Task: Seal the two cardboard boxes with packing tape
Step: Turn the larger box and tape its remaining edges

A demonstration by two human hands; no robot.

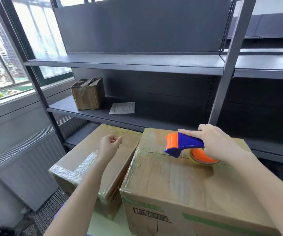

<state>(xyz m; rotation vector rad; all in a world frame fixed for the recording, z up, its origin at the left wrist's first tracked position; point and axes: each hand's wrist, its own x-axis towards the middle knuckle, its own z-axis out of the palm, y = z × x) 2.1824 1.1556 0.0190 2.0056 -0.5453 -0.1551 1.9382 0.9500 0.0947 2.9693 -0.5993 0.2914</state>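
Observation:
Two cardboard boxes stand side by side in front of me. The right box is nearer and taller, its top seam running left to right. My right hand grips a blue and orange tape dispenser with its roll resting on that seam. The left box is lower and has shiny clear tape across its near corner. My left hand hovers above the left box with its fingers loosely curled, holding nothing.
A dark metal shelf unit stands behind the boxes. On its lower shelf sit a small taped carton and a paper slip. A window and a grey radiator are on the left.

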